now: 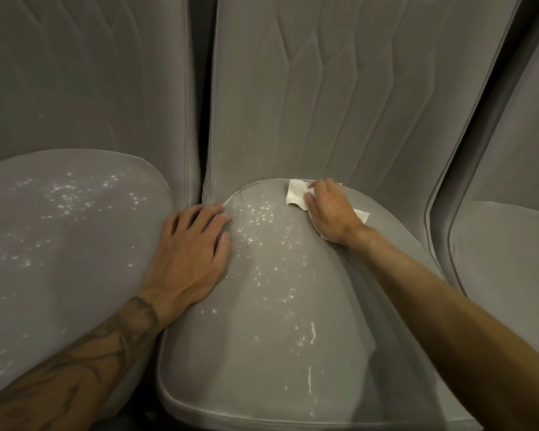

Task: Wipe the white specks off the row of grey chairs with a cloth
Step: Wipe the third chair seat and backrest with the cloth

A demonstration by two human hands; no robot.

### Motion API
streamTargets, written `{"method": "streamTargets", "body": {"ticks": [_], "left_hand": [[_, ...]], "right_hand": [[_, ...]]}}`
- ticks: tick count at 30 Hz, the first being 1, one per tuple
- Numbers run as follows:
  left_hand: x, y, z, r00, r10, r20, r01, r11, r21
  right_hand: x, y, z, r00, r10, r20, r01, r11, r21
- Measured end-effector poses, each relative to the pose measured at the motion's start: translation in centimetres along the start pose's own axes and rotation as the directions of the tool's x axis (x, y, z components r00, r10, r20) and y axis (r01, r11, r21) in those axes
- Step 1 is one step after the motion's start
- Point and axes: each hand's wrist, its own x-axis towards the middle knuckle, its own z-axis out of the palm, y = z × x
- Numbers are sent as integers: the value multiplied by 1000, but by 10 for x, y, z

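Three grey upholstered chairs stand side by side. White specks (262,234) are scattered over the middle seat (262,353), mostly on its left half, with thin white streaks near the front. My right hand (330,213) presses a white cloth (296,194) flat on the back right of that seat, near the backrest. Part of the cloth pokes out under the wrist. My left hand (190,253) rests flat, fingers spread, on the gap between the left seat (59,259) and the middle seat. The left seat carries many white specks (75,194) too.
The right chair seat (511,259) shows no specks where it is visible. A dark narrow gap (201,104) runs between the left and middle backrests. The quilted backrests rise straight behind the seats.
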Motion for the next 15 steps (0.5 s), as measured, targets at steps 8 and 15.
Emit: {"method": "streamTargets", "body": {"ticks": [8, 15], "left_hand": [[0, 0, 0, 1000, 5, 13, -5, 1000, 4], [1, 1, 0, 1000, 3, -3, -3, 1000, 13]], "right_hand": [[-23, -39, 14, 934, -352, 68, 341, 931, 133], [-2, -52, 24, 987, -160, 0, 159, 982, 102]]}}
